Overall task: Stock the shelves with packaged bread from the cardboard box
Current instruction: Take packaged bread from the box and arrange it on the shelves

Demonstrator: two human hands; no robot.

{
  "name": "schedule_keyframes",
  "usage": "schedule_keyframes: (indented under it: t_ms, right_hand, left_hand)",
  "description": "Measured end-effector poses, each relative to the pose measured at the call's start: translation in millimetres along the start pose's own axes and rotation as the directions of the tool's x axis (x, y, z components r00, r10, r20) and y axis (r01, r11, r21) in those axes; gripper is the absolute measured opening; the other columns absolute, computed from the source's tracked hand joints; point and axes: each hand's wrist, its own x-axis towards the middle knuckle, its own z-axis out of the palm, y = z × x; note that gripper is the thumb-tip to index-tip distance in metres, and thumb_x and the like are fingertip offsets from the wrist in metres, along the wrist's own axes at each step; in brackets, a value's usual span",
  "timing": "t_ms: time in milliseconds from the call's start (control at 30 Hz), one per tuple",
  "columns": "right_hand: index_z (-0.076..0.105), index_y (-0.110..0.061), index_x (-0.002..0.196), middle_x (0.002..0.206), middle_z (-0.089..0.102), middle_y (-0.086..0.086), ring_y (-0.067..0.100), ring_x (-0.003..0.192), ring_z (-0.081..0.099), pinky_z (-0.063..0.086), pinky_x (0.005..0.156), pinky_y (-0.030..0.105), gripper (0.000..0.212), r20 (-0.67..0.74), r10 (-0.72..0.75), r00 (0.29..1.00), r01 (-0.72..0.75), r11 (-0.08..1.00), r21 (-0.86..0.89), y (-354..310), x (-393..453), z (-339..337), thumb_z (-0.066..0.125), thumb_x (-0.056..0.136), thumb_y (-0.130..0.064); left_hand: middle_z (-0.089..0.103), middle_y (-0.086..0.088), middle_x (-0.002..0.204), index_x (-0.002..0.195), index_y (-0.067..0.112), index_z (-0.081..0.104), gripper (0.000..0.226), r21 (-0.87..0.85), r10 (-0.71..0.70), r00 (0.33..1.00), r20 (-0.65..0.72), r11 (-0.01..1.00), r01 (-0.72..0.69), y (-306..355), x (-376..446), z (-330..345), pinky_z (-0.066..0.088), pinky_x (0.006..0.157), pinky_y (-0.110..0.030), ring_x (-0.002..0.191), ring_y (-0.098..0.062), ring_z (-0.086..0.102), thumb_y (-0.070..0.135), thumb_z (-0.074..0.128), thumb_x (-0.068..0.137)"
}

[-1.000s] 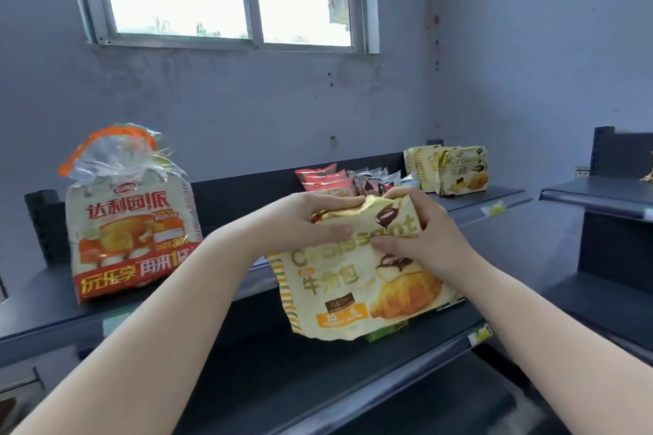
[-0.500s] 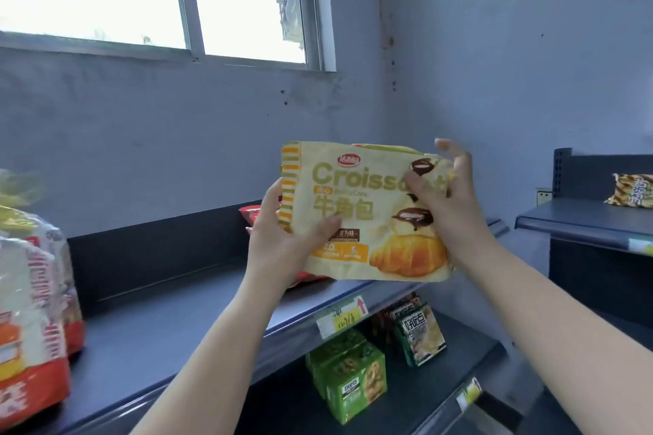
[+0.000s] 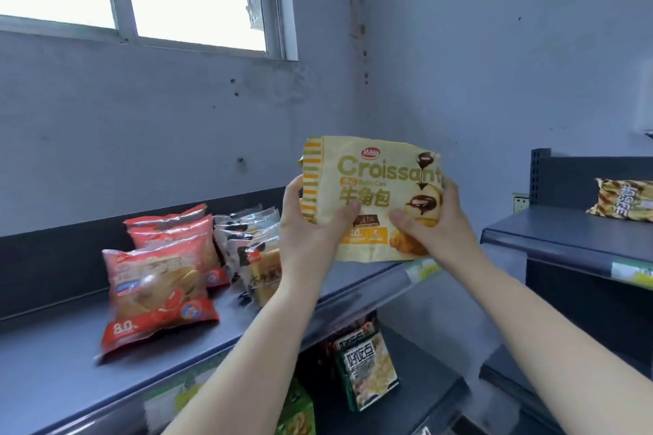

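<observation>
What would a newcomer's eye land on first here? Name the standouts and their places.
First, the yellow Croissant pack, held upright in mid-frame by the left hand and the right hand above the top shelf. Next, the red bread packs lined up on that shelf at left, with clear-wrapped packs beside them.

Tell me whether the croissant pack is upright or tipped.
Upright: the croissant pack shows its lettering level and readable, gripped by the left hand and right hand.
</observation>
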Motion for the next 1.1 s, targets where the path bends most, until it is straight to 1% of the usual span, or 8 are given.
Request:
schedule_keyframes:
  t_ms: [133, 367, 500, 633, 733, 933, 1033, 1100]
  right_hand:
    - [0.025, -0.021, 0.140, 0.119, 0.054, -0.005, 0.013, 0.105, 0.054, 0.040, 0.091, 0.026, 0.091, 0.041, 0.049, 0.998, -0.049, 0.999, -0.009, 61, 51, -37, 0.081, 0.068, -0.027]
    - [0.022, -0.019, 0.138, 0.117, 0.050, -0.006, 0.017, 0.107, 0.053, 0.042, 0.094, 0.032, 0.094, 0.225, 0.047, 0.973, -0.039, 0.998, -0.039, 140, 122, -53, 0.083, 0.067, -0.022]
    - [0.019, -0.023, 0.138, 0.115, 0.052, -0.007, 0.015, 0.103, 0.054, 0.042, 0.088, 0.028, 0.093, 0.343, 0.016, 0.939, -0.010, 1.000, -0.018, 162, 150, -41, 0.082, 0.070, -0.021]
    - [0.019, -0.026, 0.136, 0.118, 0.051, -0.008, 0.015, 0.104, 0.055, 0.046, 0.090, 0.033, 0.089, 0.417, 0.014, 0.909, -0.016, 1.000, -0.001, 181, 166, -30, 0.080, 0.071, -0.029]
    - [0.019, -0.029, 0.136, 0.119, 0.051, -0.011, 0.013, 0.103, 0.054, 0.045, 0.090, 0.033, 0.087, 0.447, 0.021, 0.894, -0.035, 0.999, 0.023, 190, 171, -26, 0.078, 0.072, -0.033]
    - [0.027, -0.032, 0.130, 0.116, 0.054, -0.011, 0.013, 0.104, 0.055, 0.042, 0.086, 0.029, 0.080, 0.402, 0.028, 0.915, -0.101, 0.982, 0.161, 202, 181, -29, 0.080, 0.070, -0.028]
    - [0.027, -0.034, 0.126, 0.111, 0.054, -0.013, 0.011, 0.100, 0.056, 0.041, 0.082, 0.025, 0.076, 0.417, 0.013, 0.909, -0.114, 0.970, 0.217, 202, 183, -29, 0.079, 0.071, -0.027]
    - [0.027, -0.031, 0.130, 0.112, 0.054, -0.012, 0.012, 0.099, 0.057, 0.042, 0.081, 0.025, 0.077, 0.415, -0.007, 0.910, -0.097, 0.969, 0.229, 204, 184, -29, 0.078, 0.072, -0.029]
  left_hand:
    - [0.064, 0.014, 0.104, 0.116, 0.034, 0.036, 0.051, 0.218, -0.089, 0.993, 0.083, 0.973, 0.069, -41, 18, 68, 0.056, 0.083, -0.042, 0.095, -0.012, 0.066, 0.045, 0.069, 0.079]
    - [0.056, 0.007, 0.131, 0.139, 0.023, 0.019, 0.104, 0.327, -0.286, 0.957, 0.054, 0.910, 0.254, -97, 50, 130, 0.052, 0.092, -0.046, 0.115, -0.018, 0.059, 0.068, 0.062, 0.057]
    - [0.054, 0.002, 0.132, 0.141, 0.014, 0.015, 0.083, 0.371, -0.356, 0.934, -0.021, 0.865, 0.338, -113, 56, 142, 0.051, 0.093, -0.046, 0.116, -0.021, 0.057, 0.043, 0.065, 0.082]
    - [0.056, 0.003, 0.127, 0.130, 0.018, 0.028, 0.056, 0.417, -0.361, 0.930, -0.073, 0.836, 0.357, -120, 63, 141, 0.051, 0.091, -0.038, 0.110, -0.018, 0.058, 0.031, 0.063, 0.088]
    - [0.057, 0.008, 0.124, 0.133, 0.023, 0.028, 0.055, 0.416, -0.380, 0.923, -0.068, 0.830, 0.372, -121, 67, 141, 0.047, 0.086, -0.030, 0.106, -0.013, 0.057, 0.028, 0.061, 0.089]
    - [0.043, 0.004, 0.132, 0.136, 0.029, 0.038, 0.076, 0.553, -0.324, 0.942, -0.092, 0.770, 0.319, -131, 73, 149, 0.044, 0.102, -0.045, 0.122, -0.019, 0.046, 0.063, 0.055, 0.071]
    - [0.051, 0.005, 0.130, 0.122, 0.039, 0.048, 0.077, 0.437, -0.320, 0.932, -0.171, 0.823, 0.363, -139, 79, 148, 0.045, 0.101, -0.048, 0.121, -0.020, 0.050, 0.079, 0.061, 0.058]
    - [0.055, 0.004, 0.129, 0.114, 0.044, 0.051, 0.067, 0.361, -0.354, 0.920, -0.168, 0.847, 0.391, -136, 80, 150, 0.046, 0.100, -0.046, 0.119, -0.018, 0.054, 0.074, 0.067, 0.056]
